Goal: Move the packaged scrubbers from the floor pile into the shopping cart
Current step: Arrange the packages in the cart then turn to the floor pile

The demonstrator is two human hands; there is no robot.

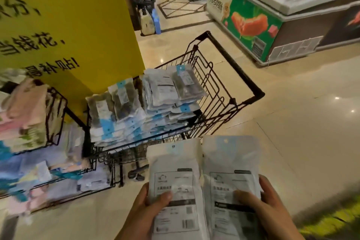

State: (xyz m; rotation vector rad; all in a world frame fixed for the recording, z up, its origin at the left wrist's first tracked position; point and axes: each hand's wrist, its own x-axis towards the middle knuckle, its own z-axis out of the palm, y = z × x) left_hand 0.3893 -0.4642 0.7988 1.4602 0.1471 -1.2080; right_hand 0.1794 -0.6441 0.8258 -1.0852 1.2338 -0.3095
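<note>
Two white scrubber packages are held side by side, label side up, below and in front of the black wire shopping cart (239, 76). My left hand (148, 208) grips the left package (173, 165) with its thumb on the label. My right hand (266, 204) grips the right package (231, 160) the same way. The cart's basket holds several stacks of similar packaged scrubbers (148, 107), piled up to the rim. The floor pile is not in view.
A yellow pillar (78, 25) with black lettering stands behind the cart. Wire racks (56, 115) with pastel cloth goods are at the left. Chest freezers (282, 15) stand at the upper right. Glossy beige tile floor (292, 132) lies to the right.
</note>
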